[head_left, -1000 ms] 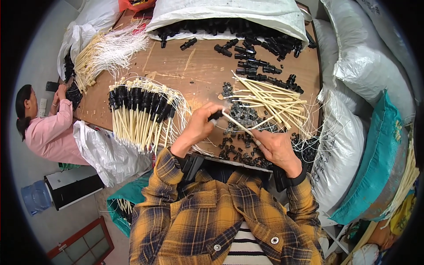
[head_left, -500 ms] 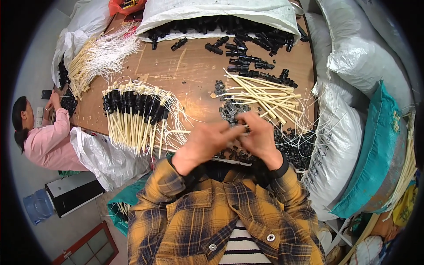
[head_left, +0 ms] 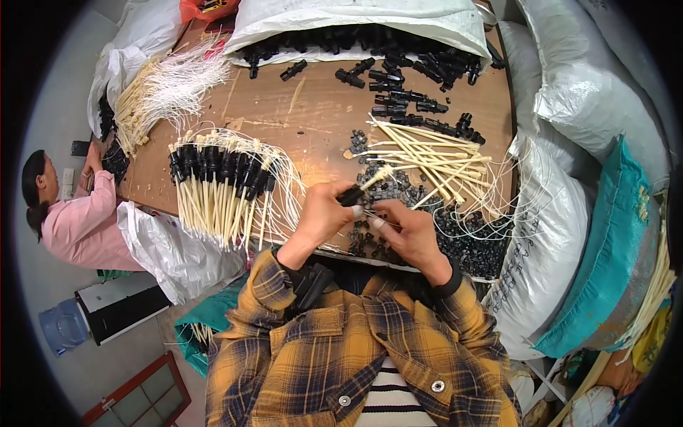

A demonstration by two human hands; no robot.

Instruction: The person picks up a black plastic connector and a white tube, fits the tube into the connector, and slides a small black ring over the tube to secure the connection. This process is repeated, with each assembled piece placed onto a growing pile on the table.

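My left hand (head_left: pixel 324 213) is closed round a black plastic fitting (head_left: pixel 350 195). A cream tube end (head_left: pixel 377 176) sticks out of that fitting, pointing up and to the right. Just beside it, my right hand (head_left: pixel 413 231) has its thumb and fingers pinched near a thin pale strand; what exactly they grip is too small to tell. Beyond both hands lie loose cream tubes (head_left: pixel 434 160) with white strings. Small black clips (head_left: pixel 469 242) are heaped beside and under my right hand. To the left rests a row of black fittings on cream tubes (head_left: pixel 220 174).
At the back of the wooden table (head_left: pixel 284 135), a white sack (head_left: pixel 356 18) spills black fittings (head_left: pixel 391 96). White-stringed cream tubes (head_left: pixel 167 85) lie far left. Full sacks (head_left: pixel 544 249) stand against the right edge. A person in pink (head_left: pixel 82 228) works at the left.
My hands were close together and blurred; now they are slightly apart. The black fitting with its cream tube end shows in my left hand. The view has shifted slightly.
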